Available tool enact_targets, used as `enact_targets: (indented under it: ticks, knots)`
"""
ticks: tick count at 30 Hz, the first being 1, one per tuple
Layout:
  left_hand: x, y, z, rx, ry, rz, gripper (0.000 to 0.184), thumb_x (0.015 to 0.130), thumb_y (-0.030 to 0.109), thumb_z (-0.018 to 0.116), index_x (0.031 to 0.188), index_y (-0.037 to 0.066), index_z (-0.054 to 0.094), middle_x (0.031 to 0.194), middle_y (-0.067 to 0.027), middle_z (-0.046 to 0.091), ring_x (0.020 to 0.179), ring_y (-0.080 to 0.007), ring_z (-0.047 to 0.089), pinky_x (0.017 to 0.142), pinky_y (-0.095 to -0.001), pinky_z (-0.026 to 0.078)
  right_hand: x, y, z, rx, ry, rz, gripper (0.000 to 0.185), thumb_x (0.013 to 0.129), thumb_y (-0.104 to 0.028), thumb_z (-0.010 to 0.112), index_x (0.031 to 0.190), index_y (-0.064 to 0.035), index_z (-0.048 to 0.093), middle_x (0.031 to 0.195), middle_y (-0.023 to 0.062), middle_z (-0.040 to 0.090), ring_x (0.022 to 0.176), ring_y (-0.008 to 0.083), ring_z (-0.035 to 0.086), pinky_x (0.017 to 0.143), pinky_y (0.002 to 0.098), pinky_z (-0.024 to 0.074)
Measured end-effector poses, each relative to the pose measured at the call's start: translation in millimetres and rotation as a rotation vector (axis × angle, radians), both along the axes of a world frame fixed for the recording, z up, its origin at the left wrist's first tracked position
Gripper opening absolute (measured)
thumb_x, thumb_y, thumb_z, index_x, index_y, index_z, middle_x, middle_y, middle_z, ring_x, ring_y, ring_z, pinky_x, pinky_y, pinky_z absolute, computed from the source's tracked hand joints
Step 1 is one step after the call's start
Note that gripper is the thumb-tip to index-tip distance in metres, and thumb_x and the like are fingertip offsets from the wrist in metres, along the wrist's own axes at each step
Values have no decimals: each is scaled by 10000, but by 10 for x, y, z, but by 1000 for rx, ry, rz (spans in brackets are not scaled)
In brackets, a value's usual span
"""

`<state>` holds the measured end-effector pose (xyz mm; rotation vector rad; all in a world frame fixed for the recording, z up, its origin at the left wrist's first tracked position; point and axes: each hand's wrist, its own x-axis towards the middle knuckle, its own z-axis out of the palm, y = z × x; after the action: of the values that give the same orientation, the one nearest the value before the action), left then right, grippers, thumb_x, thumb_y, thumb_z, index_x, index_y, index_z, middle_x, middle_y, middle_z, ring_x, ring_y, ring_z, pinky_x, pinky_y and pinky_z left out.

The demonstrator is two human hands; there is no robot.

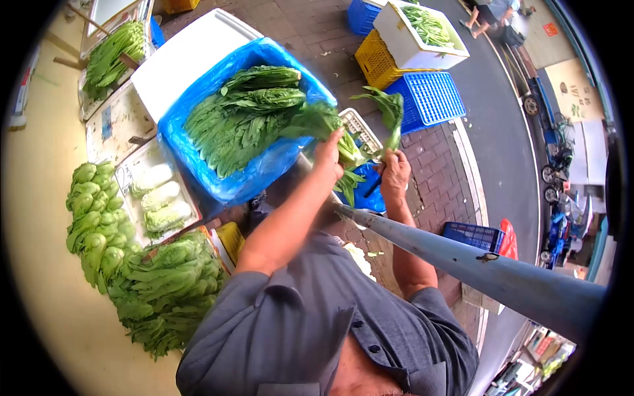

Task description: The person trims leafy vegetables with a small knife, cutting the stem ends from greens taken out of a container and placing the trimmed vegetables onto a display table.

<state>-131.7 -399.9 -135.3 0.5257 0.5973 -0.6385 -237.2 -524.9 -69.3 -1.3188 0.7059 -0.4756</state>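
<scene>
My left hand (328, 157) is closed round a leafy green bunch (316, 122), whose blurred leaves reach over the right edge of the blue-lined box (177, 112). Inside that box lie several dark green leafy bunches (244, 119). To the right, my right hand (395, 170) grips the base of a green leafy stalk (391, 119), its leaves pointing up and bending left. A small white basket (360, 125) sits between and behind the hands. Below them, a blue bag (370, 191) is partly covered by leaves, with a dark thin object near my right fingers.
A grey pole (482, 261) slants across the right side, close to my right forearm. Blue (432, 99) and yellow crates (376, 59) stand beyond the hands. Lettuce (165, 284) and white cabbages (162, 198) lie at left. A person (490, 14) is far off.
</scene>
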Motion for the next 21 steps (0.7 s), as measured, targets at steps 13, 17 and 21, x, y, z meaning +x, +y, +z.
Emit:
enact_targets:
  ticks: [13,17,21]
  knots:
    - [-708,2660,1317,-1,-634,267,691,770,134,751,1358,-2,414,1085,-143,604,882,-285,696,725,-420,608,-958,-415,-1826,-142,855,659,382,964,-335,605,1119,4,684,912,95,686,699,177,608,601,315,499]
    - [-1387,3518,1447,329,-640,674,693,755,120,739,1360,-10,426,1189,-190,606,940,-299,694,749,-424,621,-949,-522,-1892,-236,926,786,388,960,-345,606,1116,1,688,889,93,688,689,179,607,602,323,495]
    - [-2134,4288,1555,614,-671,1089,721,774,160,754,1399,23,421,1230,-196,608,962,-297,687,775,-419,630,-722,-507,-1906,-320,906,876,394,956,-355,608,1113,-3,691,866,90,690,679,180,606,603,332,491]
